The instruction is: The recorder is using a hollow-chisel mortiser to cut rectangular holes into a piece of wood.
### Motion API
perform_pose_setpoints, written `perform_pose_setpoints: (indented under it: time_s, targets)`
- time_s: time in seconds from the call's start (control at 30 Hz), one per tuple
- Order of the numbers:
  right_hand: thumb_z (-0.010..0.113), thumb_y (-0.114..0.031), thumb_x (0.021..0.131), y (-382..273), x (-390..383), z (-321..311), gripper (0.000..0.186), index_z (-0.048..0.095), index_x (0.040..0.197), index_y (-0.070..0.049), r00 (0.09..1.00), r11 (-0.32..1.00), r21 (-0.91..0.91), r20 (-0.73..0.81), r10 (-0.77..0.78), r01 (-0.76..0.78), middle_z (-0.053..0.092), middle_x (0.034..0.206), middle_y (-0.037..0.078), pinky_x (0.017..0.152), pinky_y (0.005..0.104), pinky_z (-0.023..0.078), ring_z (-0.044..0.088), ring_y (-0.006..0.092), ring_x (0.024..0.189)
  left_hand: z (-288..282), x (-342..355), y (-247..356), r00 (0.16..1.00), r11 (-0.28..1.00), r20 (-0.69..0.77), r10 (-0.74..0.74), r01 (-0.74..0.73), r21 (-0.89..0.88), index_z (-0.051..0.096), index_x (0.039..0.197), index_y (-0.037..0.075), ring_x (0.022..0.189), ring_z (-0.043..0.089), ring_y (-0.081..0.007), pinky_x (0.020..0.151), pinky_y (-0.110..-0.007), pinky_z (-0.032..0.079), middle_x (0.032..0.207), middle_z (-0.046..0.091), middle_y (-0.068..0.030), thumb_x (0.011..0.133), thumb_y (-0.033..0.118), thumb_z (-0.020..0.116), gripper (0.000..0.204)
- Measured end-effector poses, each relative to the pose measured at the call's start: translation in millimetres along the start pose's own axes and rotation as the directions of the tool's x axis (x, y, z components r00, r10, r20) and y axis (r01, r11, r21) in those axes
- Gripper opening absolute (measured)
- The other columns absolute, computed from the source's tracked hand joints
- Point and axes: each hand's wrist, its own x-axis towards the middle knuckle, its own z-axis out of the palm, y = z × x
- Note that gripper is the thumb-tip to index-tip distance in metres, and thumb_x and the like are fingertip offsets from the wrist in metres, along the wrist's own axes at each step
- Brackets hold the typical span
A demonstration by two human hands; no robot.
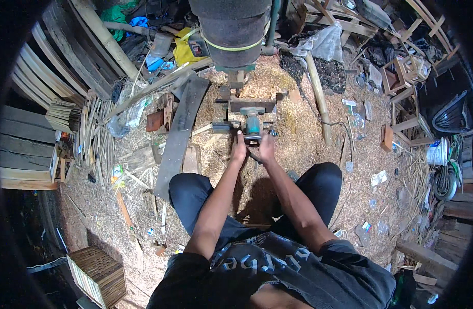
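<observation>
machine [252, 119] sits low on the sawdust floor [303, 144] between your knees, under a dark drum [234, 31]. your left hand [239, 149] and right hand [266, 148] press at its teal front; grip unclear. feed squarely, wrists low. plank [179, 136] crowds your left; bamboo pole [319, 98] bounds the right.

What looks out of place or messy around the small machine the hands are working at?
Sawdust and shavings cover the ground around the small machine, with wood offcuts and plastic scraps strewn about. A dark plank lies askew beside it. Both hands, left and right, rest at the machine; nothing looks broken.
</observation>
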Motion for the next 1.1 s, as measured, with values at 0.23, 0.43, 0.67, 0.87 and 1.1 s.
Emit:
perform_pose_setpoints:
  time_s: [0.23, 0.43, 0.67, 0.87, 1.1]
  targets:
    - [0.050, -0.024, 0.092, -23, 23, -15, 0.037, 0.052, 0.112, 0.007, 0.978, 0.995, -0.091, -0.209, 0.020, -0.040, 0.057, 0.107, 0.026, 0.092, 0.0441, 0.041, 0.054, 0.0368, 0.101, -4, 12, 40, 0.951, 0.937, -0.105, 0.292, -0.263, 0.229, 0.034, 0.139, -0.004, 0.134, 0.034, -0.0364, 0.111, -0.039, 0.024, 0.142, 0.037, -0.0275, 0.096, 0.058, 0.028, 0.077]
    - [0.062, -0.029, 0.087, -77, 80, -17, 0.057, 0.044, 0.126, 0.010, 0.922, 0.942, -0.257, -0.264, -0.283, 0.215, 0.054, 0.117, 0.028, 0.095, 0.0386, 0.041, 0.053, 0.0362, 0.109, -5, 36, 105, 0.926, 0.908, -0.015, 0.377, -0.367, 0.202, 0.024, 0.144, -0.003, 0.140, 0.021, -0.0323, 0.114, -0.036, 0.016, 0.150, 0.024, -0.0222, 0.096, 0.053, 0.032, 0.074]
    - [0.050, -0.048, 0.092, -79, 129, -42, 0.067, 0.044, 0.133, 0.004, 0.984, 1.000, -0.009, 0.174, -0.025, 0.027, 0.051, 0.129, 0.027, 0.103, 0.0379, 0.035, 0.049, 0.0350, 0.121, -3, 56, 108, 0.911, 0.896, 0.084, 0.403, -0.412, 0.163, 0.016, 0.147, -0.002, 0.144, 0.013, -0.0270, 0.116, -0.033, 0.011, 0.154, 0.016, -0.0190, 0.095, 0.039, 0.042, 0.071]
    - [0.059, -0.051, 0.086, -83, 130, -24, 0.080, 0.041, 0.133, 0.011, 0.987, 0.981, -0.171, 0.145, -0.069, 0.093, 0.052, 0.127, 0.029, 0.103, 0.0382, 0.037, 0.050, 0.0372, 0.121, -17, 65, 100, 0.928, 0.924, 0.132, 0.348, -0.317, -0.214, 0.011, 0.149, 0.001, 0.144, 0.012, -0.0265, 0.117, -0.037, 0.012, 0.156, 0.010, -0.0174, 0.092, 0.027, 0.045, 0.071]
    - [0.061, -0.042, 0.088, -87, 105, -35, 0.060, 0.051, 0.122, 0.007, 0.992, 0.982, -0.148, 0.064, -0.105, 0.114, 0.063, 0.107, 0.024, 0.088, 0.0383, 0.046, 0.061, 0.0334, 0.099, -21, 46, 96, 0.921, 0.944, 0.211, 0.327, -0.310, -0.113, 0.011, 0.149, 0.003, 0.143, 0.013, -0.0265, 0.115, -0.040, 0.015, 0.155, 0.012, -0.0150, 0.096, 0.035, 0.038, 0.067]
